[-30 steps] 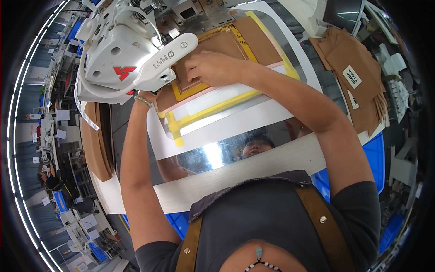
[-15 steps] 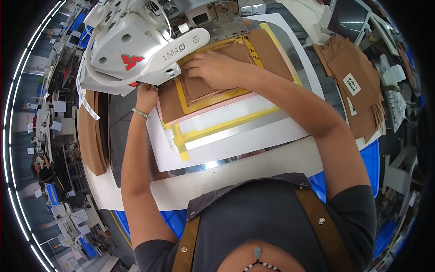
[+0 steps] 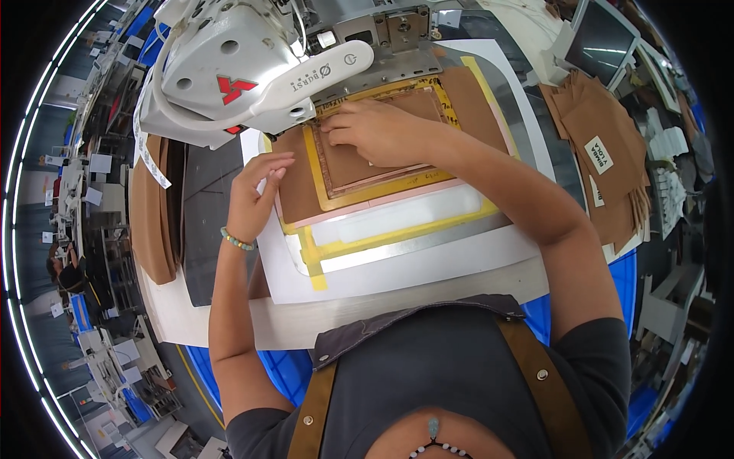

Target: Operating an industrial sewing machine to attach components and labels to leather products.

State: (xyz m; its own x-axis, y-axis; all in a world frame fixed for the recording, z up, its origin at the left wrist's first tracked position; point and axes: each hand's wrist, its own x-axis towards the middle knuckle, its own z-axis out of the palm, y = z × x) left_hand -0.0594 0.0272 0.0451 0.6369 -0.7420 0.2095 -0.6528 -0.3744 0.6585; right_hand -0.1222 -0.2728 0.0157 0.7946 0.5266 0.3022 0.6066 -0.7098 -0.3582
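A white sewing machine [image 3: 237,73] overhangs the far left of the work. Below its front lies a brown fabric panel [image 3: 298,191] with a yellow-edged frame [image 3: 367,196] on it, enclosing a smaller brown piece [image 3: 359,172]. My right hand [image 3: 375,131] rests on that inner piece, fingers bent and spread, close to the machine. My left hand [image 3: 256,195], with a beaded bracelet, hovers at the panel's left edge, thumb apart from its stretched fingers and nothing in it. Underneath is a metal-edged plate [image 3: 397,241] with yellow tape on a white sheet [image 3: 428,275].
Stacked brown fabric pieces with white labels [image 3: 604,153] lie at the right, below a screen [image 3: 596,42]. Folded brown pieces [image 3: 157,222] stand at the left beside a dark board [image 3: 202,252]. Blue bins [image 3: 623,283] show under the table edge.
My left hand has drawn back from under the machine's front toward me, its fingers now in sight. My right hand stays on the inner brown piece. The whole view has shifted slightly.
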